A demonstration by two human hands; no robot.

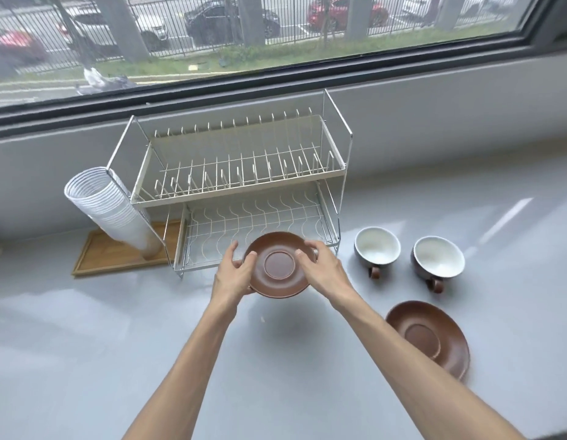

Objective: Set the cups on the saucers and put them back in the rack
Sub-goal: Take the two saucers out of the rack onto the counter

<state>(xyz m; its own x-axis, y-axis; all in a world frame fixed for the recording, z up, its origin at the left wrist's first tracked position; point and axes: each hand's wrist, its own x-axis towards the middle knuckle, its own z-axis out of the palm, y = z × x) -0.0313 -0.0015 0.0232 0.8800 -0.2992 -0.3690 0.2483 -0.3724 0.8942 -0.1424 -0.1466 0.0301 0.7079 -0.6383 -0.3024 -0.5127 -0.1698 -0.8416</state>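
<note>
A two-tier wire dish rack [237,192] stands on the grey counter [85,344] against the windowsill wall, with a stack of white plastic cups [110,208] leaning on a wooden tray [117,255] at its left. Right of the rack sit two white-lined ceramic cups [377,249] [439,257] side by side, and nearer the person lies a brown round saucer [429,338]. Before the rack's lower tier, both hands [234,274] [323,268] hold a second brown saucer [279,265] above the counter.

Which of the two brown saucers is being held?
The brown ceramic saucer in front of the wire dish rack, gripped by the left hand and right hand. The other brown saucer lies untouched on the grey counter.
</note>
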